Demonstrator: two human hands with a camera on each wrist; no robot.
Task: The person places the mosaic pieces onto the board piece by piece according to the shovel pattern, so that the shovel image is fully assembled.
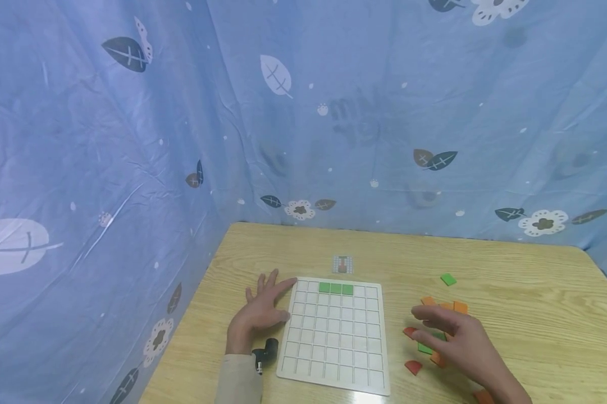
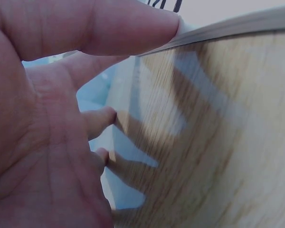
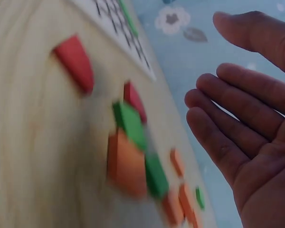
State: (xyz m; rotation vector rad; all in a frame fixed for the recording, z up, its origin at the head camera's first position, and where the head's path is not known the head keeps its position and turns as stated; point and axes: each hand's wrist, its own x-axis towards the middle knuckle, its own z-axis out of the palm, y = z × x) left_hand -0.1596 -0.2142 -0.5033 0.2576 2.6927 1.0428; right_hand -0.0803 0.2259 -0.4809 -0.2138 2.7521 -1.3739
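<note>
A white grid board [image 1: 333, 331] lies on the table, with three green square tiles [image 1: 336, 289] side by side in its far row. My left hand [image 1: 259, 311] rests at the board's left edge, its thumb and index fingertip at the rim and the other fingers spread. My right hand [image 1: 460, 336] hovers over a loose pile of tiles to the right of the board, fingers extended and thumb apart, holding nothing. The pile has orange tiles [image 3: 126, 164], green tiles [image 3: 129, 124] and red rounded-edge pieces [image 3: 76, 61]. Part of it is hidden beneath the hand in the head view.
A small picture card [image 1: 342, 265] lies just beyond the board. One green tile [image 1: 448, 279] sits apart, farther back than the pile. Beside my left wrist is a black object [image 1: 270, 350]. Blue patterned curtains [image 1: 364, 140] hang behind and left of the wooden table [image 1: 535, 303].
</note>
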